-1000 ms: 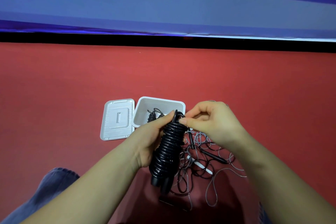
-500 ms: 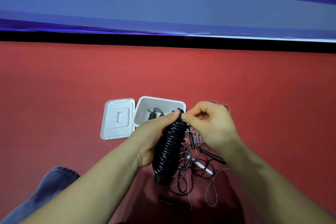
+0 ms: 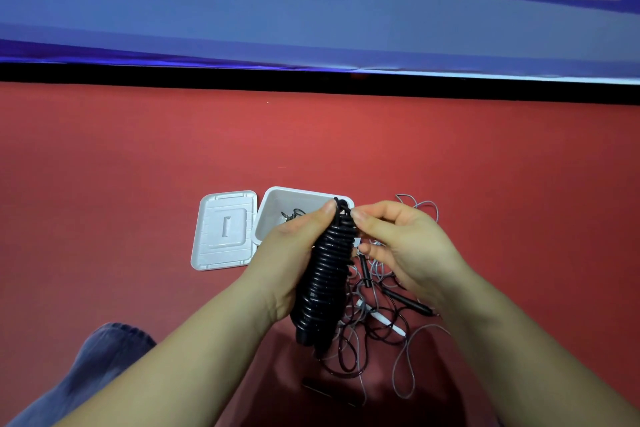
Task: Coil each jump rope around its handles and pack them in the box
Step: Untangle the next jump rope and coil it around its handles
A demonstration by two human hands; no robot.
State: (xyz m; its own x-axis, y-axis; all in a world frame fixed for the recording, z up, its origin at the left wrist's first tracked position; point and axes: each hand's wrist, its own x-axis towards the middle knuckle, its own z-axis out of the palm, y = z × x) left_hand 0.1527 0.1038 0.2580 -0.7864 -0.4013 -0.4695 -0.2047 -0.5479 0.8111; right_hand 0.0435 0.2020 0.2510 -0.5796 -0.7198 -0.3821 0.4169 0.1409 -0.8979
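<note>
Gripping the coiled black jump rope (image 3: pixel 325 274) around its middle, the left hand (image 3: pixel 291 253) is curling tight while the right hand (image 3: pixel 398 246) is pinching the cord's end at the top. If that pinch is slipping, the wraps are springing loose. The bundle's long axis is running away from the person, its top end hovering over the box (image 3: pixel 277 199) beyond the left fingers.
</note>
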